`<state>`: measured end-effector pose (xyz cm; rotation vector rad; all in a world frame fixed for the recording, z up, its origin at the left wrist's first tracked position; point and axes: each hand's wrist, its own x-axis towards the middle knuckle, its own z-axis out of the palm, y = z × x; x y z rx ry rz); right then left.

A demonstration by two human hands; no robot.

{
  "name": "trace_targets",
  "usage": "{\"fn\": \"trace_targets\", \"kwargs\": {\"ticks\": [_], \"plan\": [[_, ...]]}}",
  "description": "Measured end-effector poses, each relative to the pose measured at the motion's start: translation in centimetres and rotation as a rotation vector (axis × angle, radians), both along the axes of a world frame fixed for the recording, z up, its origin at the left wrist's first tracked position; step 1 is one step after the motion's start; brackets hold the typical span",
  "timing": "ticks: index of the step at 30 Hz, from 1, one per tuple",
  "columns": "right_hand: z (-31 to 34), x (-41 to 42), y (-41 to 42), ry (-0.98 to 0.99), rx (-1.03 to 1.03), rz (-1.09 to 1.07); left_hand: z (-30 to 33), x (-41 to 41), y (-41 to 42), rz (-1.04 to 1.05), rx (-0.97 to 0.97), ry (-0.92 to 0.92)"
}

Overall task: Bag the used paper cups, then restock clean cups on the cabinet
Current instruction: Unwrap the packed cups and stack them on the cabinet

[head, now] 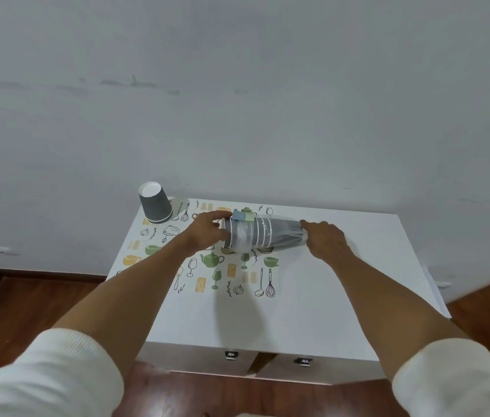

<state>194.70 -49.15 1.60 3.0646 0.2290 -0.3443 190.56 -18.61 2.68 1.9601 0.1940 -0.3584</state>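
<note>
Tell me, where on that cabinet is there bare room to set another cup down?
The cabinet top is bare right of the patterned mat and along its front edge. The mat's back half is crowded: the upside-down cup stands at its back left corner, and both hands hold the wrapped cup stack there.
</note>
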Motion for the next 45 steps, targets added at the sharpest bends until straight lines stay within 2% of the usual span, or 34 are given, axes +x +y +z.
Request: {"fn": "trace_targets", "kwargs": {"ticks": [3,6,7,8,10,12,14,18,21,27,30,32,34,37,41,45], "plan": [[0.2,0.1,-0.6,0.046,-0.032,0.006,0.2,-0.2,0.0,-0.105,0.121,-0.021],[0.0,0.5,-0.7,-0.142,-0.141,0.099,-0.2,-0.2,0.0,-0.148,0.239,-0.065],[0.4,0.8,-0.6,-0.135,-0.211,0.126,-0.4,-0.2,0.1,-0.140,0.259,-0.077],[1.0,1.2,-0.4,-0.054,-0.257,0.144,-0.5,-0.2,0.0,-0.130,0.271,-0.082],[2.7,2.3,0.6,0.228,-0.213,0.112,-0.5,-0.1,0.0,-0.120,0.276,-0.086],[4.4,2.7,2.6,0.299,-0.079,0.201,-0.4,0.0,-0.1,-0.127,0.284,-0.086],[4.0,2.2,4.2,0.283,0.013,0.267,-0.2,0.1,-0.2,-0.132,0.294,-0.087],[1.5,0.5,3.6,0.189,0.011,0.118,-0.2,0.2,0.1,-0.143,0.305,-0.097],[0.9,0.6,2.1,0.087,0.060,0.101,0.0,0.1,0.6,-0.160,0.336,-0.126],[0.8,1.1,1.9,-0.048,-0.100,0.169,0.1,-0.1,1.5,-0.232,0.451,-0.176],[1.2,1.7,1.9,0.070,-0.165,0.159,0.0,0.1,1.3,-0.262,0.516,-0.175],[2.4,2.2,2.6,0.204,-0.089,0.185,-0.1,0.3,0.9,-0.277,0.570,-0.197],[4.1,2.3,3.9,0.249,0.065,0.297,-0.1,0.5,0.0,-0.280,0.613,-0.213],[4.6,1.5,6.5,0.207,0.192,0.394,-0.1,0.6,-1.6,-0.272,0.701,-0.219],[1.1,0.5,7.8,0.152,0.198,0.391,-0.5,0.5,-2.1,-0.328,0.855,-0.240],[0.1,0.1,7.6,0.069,0.260,0.401,-0.8,0.5,-1.8,-0.355,0.863,-0.263]]}}
